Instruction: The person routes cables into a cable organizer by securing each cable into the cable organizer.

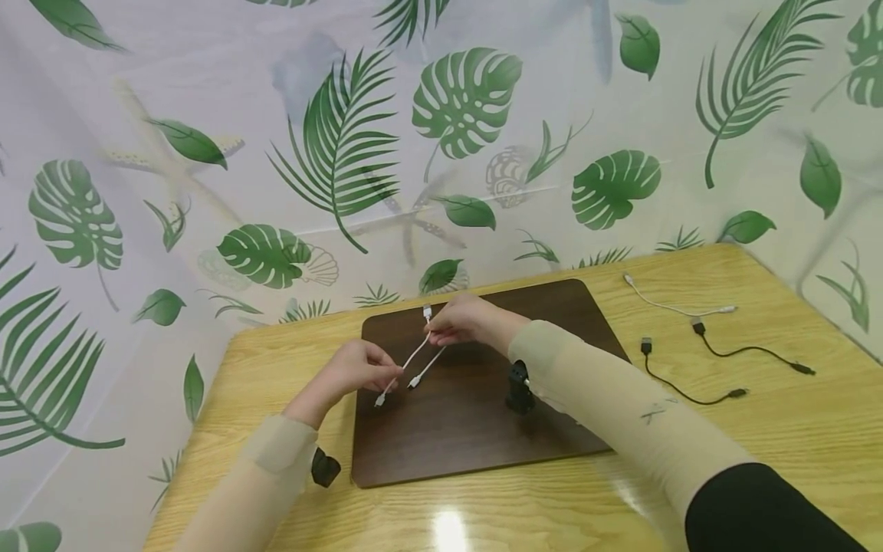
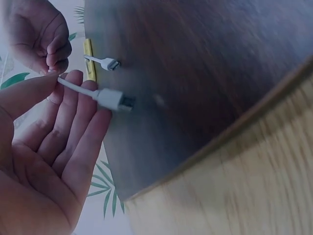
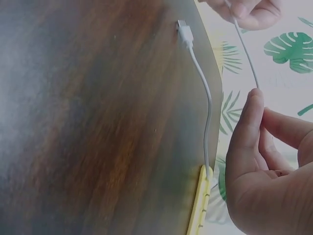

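Just left of centre in the head view, the left hand (image 1: 355, 366) and right hand (image 1: 467, 319) pinch the same white cable (image 1: 416, 354) over the brown board (image 1: 448, 441). Keeping it lightly taut should avoid snagging the neighbouring cable (image 3: 208, 103), which runs to the yellow strip (image 3: 198, 203) at the board's edge. The board's lower half offers room for moving.
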Available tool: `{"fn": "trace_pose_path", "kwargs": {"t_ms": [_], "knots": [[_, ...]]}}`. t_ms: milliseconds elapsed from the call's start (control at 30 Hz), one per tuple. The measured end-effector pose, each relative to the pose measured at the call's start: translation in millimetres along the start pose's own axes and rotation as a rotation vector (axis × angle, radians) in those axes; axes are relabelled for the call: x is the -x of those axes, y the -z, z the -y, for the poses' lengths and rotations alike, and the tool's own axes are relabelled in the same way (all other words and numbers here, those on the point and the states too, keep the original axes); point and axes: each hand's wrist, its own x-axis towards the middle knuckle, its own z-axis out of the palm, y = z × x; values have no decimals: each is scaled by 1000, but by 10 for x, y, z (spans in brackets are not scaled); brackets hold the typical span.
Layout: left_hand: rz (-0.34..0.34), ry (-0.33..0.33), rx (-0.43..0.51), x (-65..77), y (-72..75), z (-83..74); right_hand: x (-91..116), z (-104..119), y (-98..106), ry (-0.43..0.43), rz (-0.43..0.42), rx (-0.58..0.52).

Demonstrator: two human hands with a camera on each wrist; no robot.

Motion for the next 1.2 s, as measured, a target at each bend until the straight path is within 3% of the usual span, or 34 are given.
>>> {"fn": "trace_pose_path", "kwargs": {"t_ms": [167,367,733,1200], "knots": [[40,3,63,-41,-48,-15,32,-10,76,-3,-7,-3],[61,2,70,-88,-97,-23,76,-15,152,-15,-26,-12],[118,59,193,-164,-165,-37,79,-54,284,-49,-58,-23],[95,93,215,-253,-337,-168,86,-117,444,-58,-81,-54]]}}
